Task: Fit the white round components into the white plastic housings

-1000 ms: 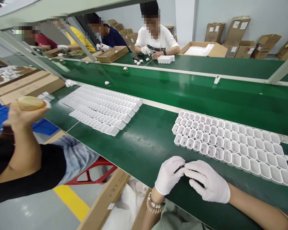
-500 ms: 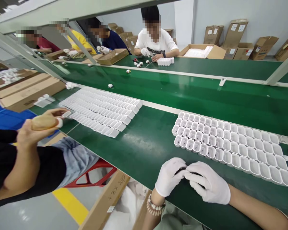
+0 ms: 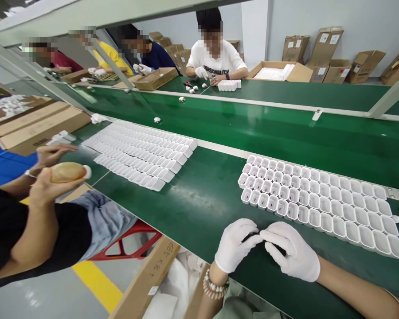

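Both my hands wear white gloves and meet at the near edge of the green bench. My left hand (image 3: 234,244) is curled, its fingertips pinched against those of my right hand (image 3: 292,250). A small dark thing shows between the fingers, too hidden to name. Just beyond my hands lies a block of white plastic shells (image 3: 322,199), set side by side in rows with their open sides up. A second block of white shells (image 3: 142,148) lies further left on the bench.
A co-worker at my left holds a tan rounded tool (image 3: 68,172) above the bench edge. A green conveyor belt (image 3: 252,126) carries small white parts (image 3: 157,119). Several people work across it, among cardboard boxes (image 3: 156,77). A red stool (image 3: 133,239) stands below.
My hands stay together; the right fingers shifted slightly. The co-worker's hand with the tan tool came down toward the bench edge. Small parts on the belt drifted right.
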Available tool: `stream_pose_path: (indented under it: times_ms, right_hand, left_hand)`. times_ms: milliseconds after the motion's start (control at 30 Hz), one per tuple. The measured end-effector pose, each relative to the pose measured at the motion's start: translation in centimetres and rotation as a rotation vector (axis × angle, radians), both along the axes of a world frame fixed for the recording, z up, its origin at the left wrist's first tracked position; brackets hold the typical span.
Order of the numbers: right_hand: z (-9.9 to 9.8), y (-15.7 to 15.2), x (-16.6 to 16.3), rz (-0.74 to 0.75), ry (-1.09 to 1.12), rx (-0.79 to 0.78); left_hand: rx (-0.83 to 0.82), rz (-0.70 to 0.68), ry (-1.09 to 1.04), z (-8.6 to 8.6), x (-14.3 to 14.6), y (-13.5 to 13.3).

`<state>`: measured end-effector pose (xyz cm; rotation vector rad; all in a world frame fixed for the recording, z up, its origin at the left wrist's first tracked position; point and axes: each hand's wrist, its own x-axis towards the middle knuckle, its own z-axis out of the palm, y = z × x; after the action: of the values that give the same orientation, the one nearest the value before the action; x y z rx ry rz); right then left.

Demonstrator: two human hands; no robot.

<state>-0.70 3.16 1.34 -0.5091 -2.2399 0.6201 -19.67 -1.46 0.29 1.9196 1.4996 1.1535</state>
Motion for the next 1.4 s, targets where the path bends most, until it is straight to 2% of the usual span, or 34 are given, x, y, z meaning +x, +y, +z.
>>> stream_pose_path:
  times_ms: [133, 300, 533, 700, 967, 1167, 1400]
  right_hand:
    - [0.4, 0.0, -0.1, 0.026, -0.04, -0.027]
    - [1.0, 0.0, -0.1, 0.066, -0.189, -0.105]
    - [0.1, -0.1, 0.1, 0.001, -0.074, -0.047]
    - [0.1, -0.2, 0.1, 0.041, -0.213, -0.2]
    - [-0.8, 0.0, -0.3, -0.017, -0.213, -0.291]
    - [-0.2, 0.1, -0.6, 0.051, -0.321, -0.245]
    - [-0.3, 0.1, -0.8, 0.098, -0.488, -0.163]
  left_hand:
    - [-0.007, -0.002, -0.003, -0.4, -0.1, -0.2]
    - [-0.016, 0.004, 0.012, -0.3, 0.0, -0.3]
    - [-0.03, 0.007, 0.002, -0.1, 0.1, -0.2]
    - [-0.081, 0.007, -0.003, -0.2, 0.0, -0.3]
    - [-0.08, 0.022, -0.017, 0.1, 0.1, -0.1]
    - [-0.147, 0.095, -0.019, -0.2, 0.5, 0.2]
    - [-0.151, 0.086, -0.008, -0.5, 0.5, 0.1]
